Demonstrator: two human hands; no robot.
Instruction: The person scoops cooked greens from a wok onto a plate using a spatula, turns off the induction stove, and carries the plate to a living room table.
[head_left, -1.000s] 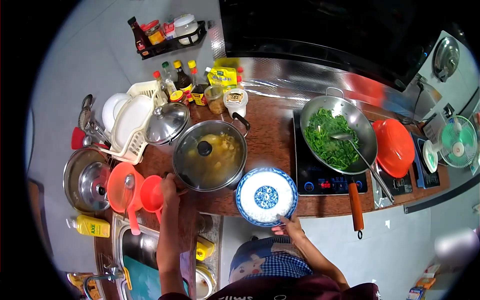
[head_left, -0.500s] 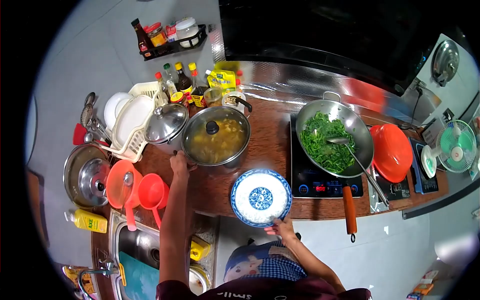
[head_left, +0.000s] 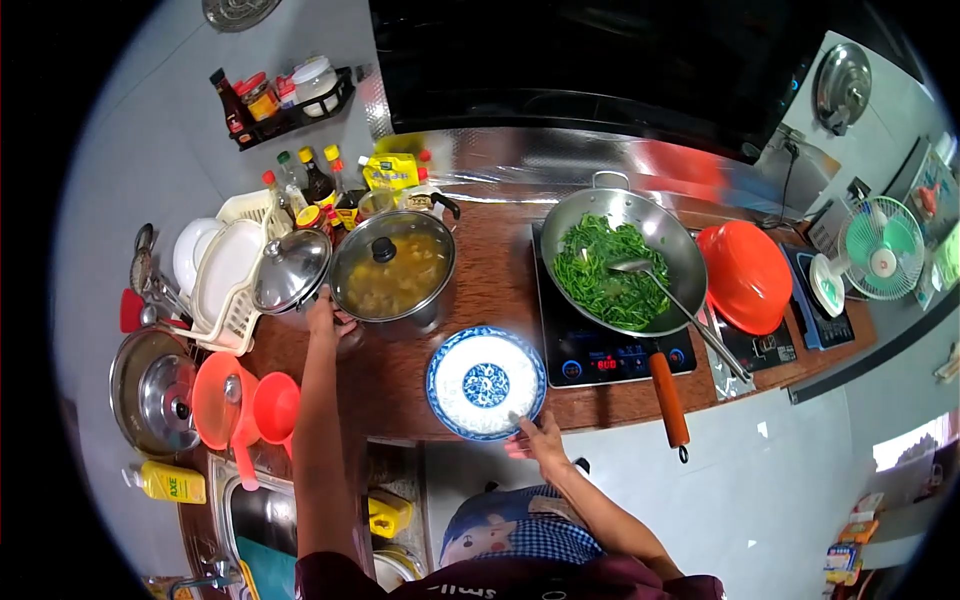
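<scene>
Currently right hand [head_left: 540,440] pinches plate [head_left: 487,385] by near rim, thumb on top; left hand [head_left: 325,315], grip unclear, beside glass-lidded pot [head_left: 400,270], which lies beyond and left of plate.

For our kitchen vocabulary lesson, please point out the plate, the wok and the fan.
Plate [head_left: 486,384]: head view, on its patterned centre.
Wok [head_left: 678,246]: head view, on its bare inner wall.
Fan [head_left: 882,262]: head view, on its hub.

Plate [head_left: 457,365] glossy & smooth, wok [head_left: 688,265] shiny metal w/ wood-look hdl [head_left: 669,400].
</scene>
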